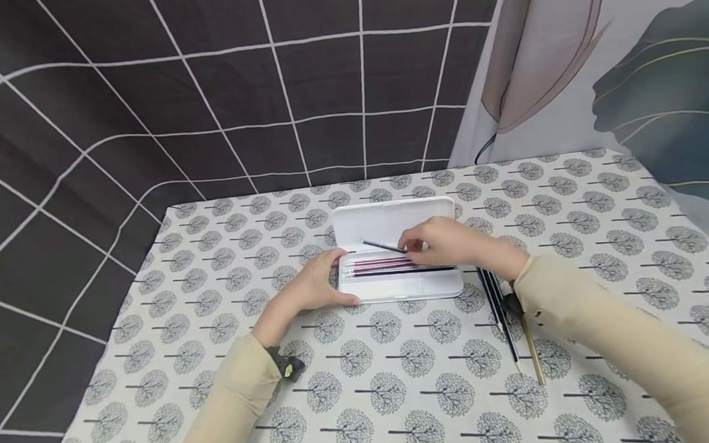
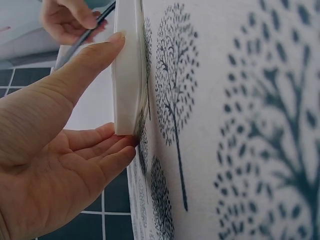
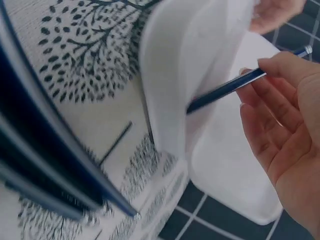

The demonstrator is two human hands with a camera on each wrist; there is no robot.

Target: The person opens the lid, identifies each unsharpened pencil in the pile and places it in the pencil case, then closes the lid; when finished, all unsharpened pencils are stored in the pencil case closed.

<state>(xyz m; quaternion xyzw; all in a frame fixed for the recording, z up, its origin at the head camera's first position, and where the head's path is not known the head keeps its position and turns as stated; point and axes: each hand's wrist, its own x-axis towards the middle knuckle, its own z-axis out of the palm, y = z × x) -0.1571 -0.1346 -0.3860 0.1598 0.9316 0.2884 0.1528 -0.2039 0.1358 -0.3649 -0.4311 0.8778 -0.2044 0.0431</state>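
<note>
A white pencil case (image 1: pixel 395 288) lies with its lid (image 1: pixel 355 225) raised at the back. My left hand (image 1: pixel 315 283) grips its left end, with the thumb (image 2: pixel 100 57) on the front rim and the other fingers round the far corner. Between thumb and fingers, my right hand (image 1: pixel 444 242) pinches a dark pencil (image 1: pixel 380 245), held tilted above the case. In the right wrist view, one end of this pencil (image 3: pixel 230 91) is hidden behind the case wall. Several pink and dark pencils (image 1: pixel 375 265) lie side by side inside the case, partly covered by the right hand.
Several dark pencils (image 1: pixel 499 317) and a gold-coloured pencil (image 1: pixel 532 353) lie on the cloth beside the right forearm, partly beneath it. A tree-patterned cloth (image 1: pixel 364 383) covers the table. A dark grid curtain (image 1: pixel 231 93) hangs behind, with a leaf-patterned one (image 1: pixel 552 67) at right.
</note>
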